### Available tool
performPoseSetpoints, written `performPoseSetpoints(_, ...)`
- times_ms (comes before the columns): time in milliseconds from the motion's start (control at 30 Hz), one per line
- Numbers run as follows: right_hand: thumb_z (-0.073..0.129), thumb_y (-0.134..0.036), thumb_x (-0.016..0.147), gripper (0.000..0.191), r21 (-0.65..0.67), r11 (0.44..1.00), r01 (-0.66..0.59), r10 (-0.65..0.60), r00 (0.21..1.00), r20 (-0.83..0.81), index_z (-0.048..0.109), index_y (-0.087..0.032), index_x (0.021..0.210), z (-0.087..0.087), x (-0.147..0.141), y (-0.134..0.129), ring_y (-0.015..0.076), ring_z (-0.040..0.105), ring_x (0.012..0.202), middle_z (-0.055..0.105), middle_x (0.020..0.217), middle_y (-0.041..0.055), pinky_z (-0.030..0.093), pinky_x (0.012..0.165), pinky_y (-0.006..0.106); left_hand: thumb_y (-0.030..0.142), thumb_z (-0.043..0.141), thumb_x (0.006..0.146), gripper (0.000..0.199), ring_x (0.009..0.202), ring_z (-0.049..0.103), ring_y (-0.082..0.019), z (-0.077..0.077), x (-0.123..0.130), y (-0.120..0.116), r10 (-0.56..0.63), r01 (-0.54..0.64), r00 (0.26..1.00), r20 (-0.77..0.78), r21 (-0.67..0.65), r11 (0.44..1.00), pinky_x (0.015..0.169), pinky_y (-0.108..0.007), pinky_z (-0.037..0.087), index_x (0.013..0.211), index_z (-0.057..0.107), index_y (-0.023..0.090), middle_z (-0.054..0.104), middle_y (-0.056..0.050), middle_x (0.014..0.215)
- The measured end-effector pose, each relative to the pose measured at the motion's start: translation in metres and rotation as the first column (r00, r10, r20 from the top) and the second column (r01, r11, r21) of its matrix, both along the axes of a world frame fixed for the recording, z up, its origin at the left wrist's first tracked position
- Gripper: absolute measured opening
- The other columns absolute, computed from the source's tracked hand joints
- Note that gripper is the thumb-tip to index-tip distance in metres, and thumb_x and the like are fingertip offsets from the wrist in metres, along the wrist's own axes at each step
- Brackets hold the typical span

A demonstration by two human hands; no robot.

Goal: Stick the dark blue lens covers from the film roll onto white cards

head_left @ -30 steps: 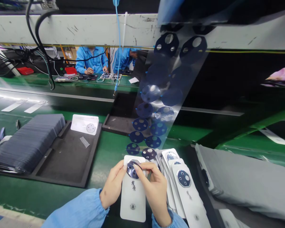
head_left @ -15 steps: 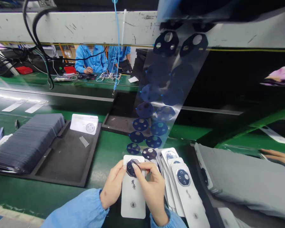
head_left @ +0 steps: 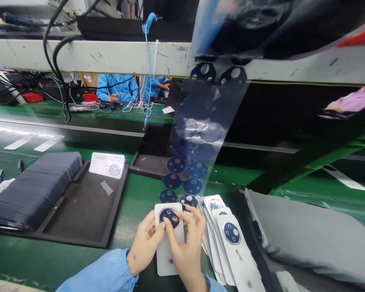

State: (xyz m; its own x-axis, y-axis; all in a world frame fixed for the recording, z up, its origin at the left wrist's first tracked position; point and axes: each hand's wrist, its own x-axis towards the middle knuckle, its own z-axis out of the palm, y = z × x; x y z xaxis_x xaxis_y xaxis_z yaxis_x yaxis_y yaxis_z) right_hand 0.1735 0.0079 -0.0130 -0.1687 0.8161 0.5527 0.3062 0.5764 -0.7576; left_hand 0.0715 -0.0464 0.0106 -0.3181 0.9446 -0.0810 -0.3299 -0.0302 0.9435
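A white phone back cover [head_left: 166, 259] stands between my hands, with a dark octagonal film [head_left: 172, 215] over its camera area. My left hand [head_left: 146, 241] is closed on the cover's left edge, its thumb reaching the film's lower left. With thumb and index finger on the film, my right hand [head_left: 187, 243] is closed at the cover's right side, other fingers bent outward. Behind it hangs a clear strip [head_left: 205, 162] bearing two rows of similar dark films. Several white covers with dark films lie fanned in a stack [head_left: 239, 253] to the right.
On the left, a black tray [head_left: 79, 219] holds a row of dark sheets [head_left: 39, 186] and a white cover [head_left: 107, 164]. A grey-covered stack [head_left: 313, 239] lies at right. Overhead runs a metal beam [head_left: 109, 59] with hanging cables. Co-workers in blue sleeves [head_left: 118, 87] sit across the bench.
My right thumb has moved lower on the film, and its fingers have spread upward. My left thumb has shifted from the cover's edge onto the film. The camera view has tilted up slightly.
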Motion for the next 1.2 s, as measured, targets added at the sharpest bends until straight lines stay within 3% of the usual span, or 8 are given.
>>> performPoseSetpoints(200, 0.063, -0.034, 0.087, 0.064, -0.208, 0.977, -0.039, 0.015, 0.993, -0.115, 0.03, -0.024, 0.141, -0.003, -0.001, -0.003, 0.0212, 0.055, 0.083, 0.053, 0.121, 0.0119, 0.048, 0.076, 0.038, 0.03, 0.073, 0.081, 0.036, 0.095, 0.07, -0.022, -0.001, -0.005, 0.003, 0.057, -0.056, 0.997, 0.057, -0.018, 0.998, 0.085, -0.028, 0.053, 0.112, 0.062, 0.017, 0.075, -0.009, 0.105)
performPoseSetpoints(267, 0.064, -0.037, 0.086, 0.057, -0.335, 0.934, -0.127, 0.081, 0.986, -0.147, 0.04, -0.023, 0.136, -0.001, 0.001, 0.001, 0.0204, 0.058, 0.076, 0.062, 0.106, 0.0082, 0.05, 0.071, 0.034, 0.027, 0.075, 0.078, 0.037, 0.09, 0.071, -0.021, -0.001, -0.005, 0.004, 0.051, -0.05, 0.995, 0.08, -0.018, 0.999, 0.082, -0.027, 0.054, 0.11, 0.061, 0.017, 0.075, -0.009, 0.101)
performPoseSetpoints(367, 0.067, -0.041, 0.083, 0.032, -0.453, 0.862, -0.226, 0.177, 0.973, -0.149, 0.061, -0.021, 0.108, 0.004, 0.005, 0.006, 0.0199, 0.06, 0.066, 0.066, 0.079, 0.0025, 0.05, 0.061, 0.029, 0.023, 0.077, 0.074, 0.034, 0.08, 0.071, -0.019, -0.002, -0.005, 0.005, 0.04, -0.038, 0.997, 0.065, -0.035, 0.999, 0.072, -0.024, 0.053, 0.104, 0.061, 0.016, 0.076, -0.007, 0.092)
performPoseSetpoints(500, 0.07, -0.042, 0.081, 0.021, -0.464, 0.842, -0.274, 0.238, 0.962, -0.136, 0.065, -0.021, 0.083, 0.006, 0.004, 0.007, 0.0203, 0.061, 0.069, 0.065, 0.075, 0.0018, 0.049, 0.063, 0.029, 0.016, 0.081, 0.067, 0.031, 0.081, 0.07, -0.019, -0.004, -0.004, 0.006, 0.021, -0.02, 1.0, 0.011, -0.04, 0.999, 0.072, -0.023, 0.051, 0.091, 0.061, 0.015, 0.075, -0.005, 0.086)
performPoseSetpoints(633, 0.068, -0.045, 0.082, 0.025, -0.456, 0.854, -0.252, 0.198, 0.966, -0.164, 0.066, -0.02, 0.083, 0.006, 0.001, 0.003, 0.0226, 0.062, 0.075, 0.065, 0.079, 0.0038, 0.051, 0.07, 0.031, 0.013, 0.085, 0.06, 0.036, 0.074, 0.069, -0.016, -0.002, -0.002, 0.006, 0.026, -0.025, 1.0, 0.006, -0.072, 0.997, 0.065, -0.02, 0.05, 0.086, 0.059, 0.016, 0.073, -0.001, 0.078)
performPoseSetpoints(800, 0.058, -0.053, 0.087, 0.035, -0.53, 0.775, -0.344, 0.221, 0.934, -0.281, 0.064, -0.019, 0.08, 0.008, 0.001, 0.001, 0.0223, 0.061, 0.072, 0.064, 0.074, 0.0037, 0.051, 0.065, 0.029, 0.019, 0.088, 0.059, 0.039, 0.061, 0.063, -0.012, -0.003, 0.001, 0.005, 0.072, -0.076, 0.997, -0.034, -0.132, 0.988, 0.056, -0.019, 0.046, 0.08, 0.055, 0.017, 0.069, 0.004, 0.069)
performPoseSetpoints(1000, 0.05, -0.055, 0.091, 0.039, -0.503, 0.71, -0.493, 0.355, 0.867, -0.35, 0.067, -0.02, 0.086, 0.01, 0.005, 0.01, 0.0227, 0.062, 0.072, 0.067, 0.078, 0.0046, 0.052, 0.067, 0.031, 0.03, 0.085, 0.067, 0.036, 0.072, 0.063, -0.014, -0.008, -0.003, 0.005, 0.095, -0.099, 0.994, -0.063, -0.057, 0.994, 0.065, -0.021, 0.049, 0.088, 0.061, 0.014, 0.07, -0.001, 0.08)
performPoseSetpoints(1200, 0.05, -0.053, 0.092, 0.034, -0.472, 0.687, -0.552, 0.448, 0.834, -0.323, 0.071, -0.026, 0.099, 0.012, 0.015, 0.021, 0.0262, 0.065, 0.088, 0.07, 0.092, 0.0055, 0.055, 0.077, 0.036, 0.041, 0.079, 0.074, 0.033, 0.063, 0.063, -0.014, -0.003, -0.003, 0.004, 0.054, -0.052, 0.991, 0.119, -0.023, 0.998, 0.06, -0.022, 0.047, 0.087, 0.065, 0.014, 0.069, -0.001, 0.07)
